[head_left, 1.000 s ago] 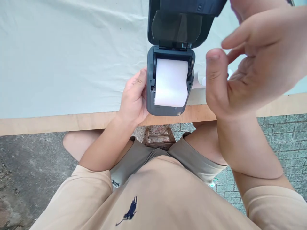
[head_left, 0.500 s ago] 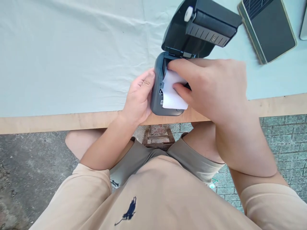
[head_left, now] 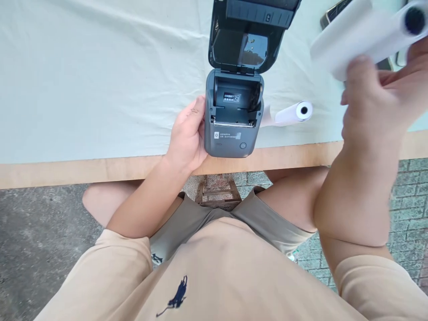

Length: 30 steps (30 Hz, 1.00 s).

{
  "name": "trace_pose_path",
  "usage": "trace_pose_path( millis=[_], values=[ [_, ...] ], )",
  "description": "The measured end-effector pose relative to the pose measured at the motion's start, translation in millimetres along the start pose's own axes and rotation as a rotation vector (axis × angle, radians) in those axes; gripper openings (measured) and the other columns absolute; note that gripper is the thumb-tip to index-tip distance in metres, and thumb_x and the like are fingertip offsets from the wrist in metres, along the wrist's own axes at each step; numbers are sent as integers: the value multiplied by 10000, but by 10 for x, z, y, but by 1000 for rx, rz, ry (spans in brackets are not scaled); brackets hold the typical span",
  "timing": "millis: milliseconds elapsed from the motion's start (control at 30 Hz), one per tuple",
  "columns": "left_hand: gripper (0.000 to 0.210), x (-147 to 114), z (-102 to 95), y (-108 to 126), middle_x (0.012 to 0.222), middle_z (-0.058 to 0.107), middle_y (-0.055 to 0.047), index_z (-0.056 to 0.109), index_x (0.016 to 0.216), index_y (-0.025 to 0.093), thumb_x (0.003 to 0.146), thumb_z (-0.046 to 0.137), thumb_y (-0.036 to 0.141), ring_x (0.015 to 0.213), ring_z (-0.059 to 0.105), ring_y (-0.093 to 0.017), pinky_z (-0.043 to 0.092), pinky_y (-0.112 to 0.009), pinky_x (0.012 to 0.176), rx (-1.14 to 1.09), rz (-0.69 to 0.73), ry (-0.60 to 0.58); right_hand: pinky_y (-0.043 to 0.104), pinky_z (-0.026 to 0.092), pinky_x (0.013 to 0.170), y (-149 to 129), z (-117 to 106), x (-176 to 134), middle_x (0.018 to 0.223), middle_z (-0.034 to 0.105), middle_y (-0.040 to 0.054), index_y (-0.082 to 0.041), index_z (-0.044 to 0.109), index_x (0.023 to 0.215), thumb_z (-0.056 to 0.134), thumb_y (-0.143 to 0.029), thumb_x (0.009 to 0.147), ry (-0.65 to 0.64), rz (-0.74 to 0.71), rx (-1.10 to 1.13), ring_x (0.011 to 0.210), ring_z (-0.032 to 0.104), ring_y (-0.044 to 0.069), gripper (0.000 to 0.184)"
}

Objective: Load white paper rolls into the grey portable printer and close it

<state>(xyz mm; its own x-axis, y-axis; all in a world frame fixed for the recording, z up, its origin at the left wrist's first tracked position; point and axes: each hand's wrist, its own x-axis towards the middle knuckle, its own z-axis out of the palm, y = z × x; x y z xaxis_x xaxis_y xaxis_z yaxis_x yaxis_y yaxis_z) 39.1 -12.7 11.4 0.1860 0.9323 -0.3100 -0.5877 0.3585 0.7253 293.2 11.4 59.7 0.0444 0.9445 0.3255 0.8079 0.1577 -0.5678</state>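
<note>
My left hand (head_left: 190, 133) grips the left side of a dark grey portable label printer (head_left: 230, 145) at the table's front edge. The printer's lid (head_left: 245, 44) is swung up, and its paper bay holds no roll. At the upper right my right hand (head_left: 377, 89) is closed around a white paper roll (head_left: 391, 35) with a dark core, its loose sheet hanging out to the left, blurred by motion. A second, thinner paper roll (head_left: 290, 114) lies on the cloth just right of the printer, its loose end running partly behind it.
A pale cloth (head_left: 100, 80) covers the table, with a bare wooden edge (head_left: 140, 167) along the front. A dark phone-like object (head_left: 329, 15) at the upper right is mostly hidden by my right hand and the paper. Beneath the table stands a wooden stool (head_left: 219, 194).
My right hand has left the printer's bay and moved to the upper right with a paper roll. The bay is now bare, and the second roll has come into view beside the printer.
</note>
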Motion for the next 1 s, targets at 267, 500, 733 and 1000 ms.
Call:
trace_pose_path(
  millis=[267, 500, 733, 1000],
  values=[
    [326, 37, -48, -37, 972, 743, -30, 704, 959, 179, 994, 435, 360, 1015, 704, -200, 561, -345, 976, -13, 54, -55, 260, 373, 525, 14, -112, -188, 1191, 573, 20, -353, 560, 1182, 582, -213, 772, -46, 25, -14, 1050, 589, 204, 434],
    [351, 15, -29, 2, 929, 735, -50, 697, 955, 169, 1010, 378, 306, 970, 698, -192, 569, -314, 904, -11, 28, -65, 317, 385, 542, -80, -98, -301, 925, 690, 34, -285, 613, 1072, 725, -380, 711, -270, -276, -229, 523, 475, 119, 389],
    [329, 12, -33, -13, 904, 716, -32, 699, 951, 175, 1002, 406, 315, 879, 696, -155, 572, -270, 832, -22, 39, -57, 350, 447, 601, -167, -79, -242, 977, 711, 13, -352, 661, 1091, 678, -337, 794, -211, -197, 45, 650, 614, 173, 298],
    [339, -3, 9, 3, 1076, 704, -88, 640, 1044, 116, 1020, 362, 308, 1026, 683, -204, 525, -366, 953, -62, 25, -84, 335, 586, 737, -661, -61, -297, 1281, 589, -7, -379, 542, 1258, 663, -231, 809, -541, -185, 626, 1005, 647, 192, 488]
  ],
)
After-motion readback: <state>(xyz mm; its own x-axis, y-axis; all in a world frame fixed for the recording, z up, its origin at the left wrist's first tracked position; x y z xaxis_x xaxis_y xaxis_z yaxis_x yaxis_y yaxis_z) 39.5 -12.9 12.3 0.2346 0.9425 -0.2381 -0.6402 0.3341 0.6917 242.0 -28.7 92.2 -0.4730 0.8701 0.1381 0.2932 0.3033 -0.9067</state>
